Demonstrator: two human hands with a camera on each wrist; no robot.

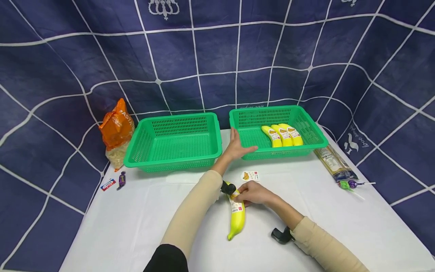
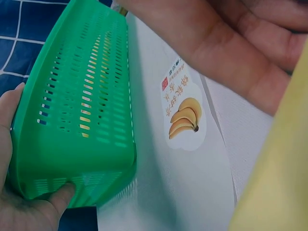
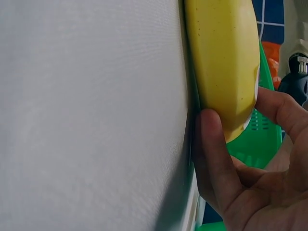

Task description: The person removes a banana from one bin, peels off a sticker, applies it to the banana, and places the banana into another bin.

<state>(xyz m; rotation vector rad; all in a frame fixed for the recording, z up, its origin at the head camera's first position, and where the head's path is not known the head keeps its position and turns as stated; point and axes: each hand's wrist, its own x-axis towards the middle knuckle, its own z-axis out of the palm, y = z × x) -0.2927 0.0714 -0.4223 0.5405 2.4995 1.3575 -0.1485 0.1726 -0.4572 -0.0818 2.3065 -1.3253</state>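
I'm seeing bright, even overhead light, soft shadows lying under the banana (image 1: 236, 216) on the table (image 1: 136, 226). Head view is bowing at edges; wrist views are blurring up close.

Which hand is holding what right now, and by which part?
The right hand grips the banana at its stem end; the left hand holds the right basket by its near-left corner rim.

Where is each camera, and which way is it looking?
Head: on the person's head, looking down at the table; both sleeved arms show.
Left wrist: beside the left hand gripping the right basket; the banana sticker shows too.
Right wrist: low, facing the banana pinched by the right hand.
Shared: the banana and the green basket.
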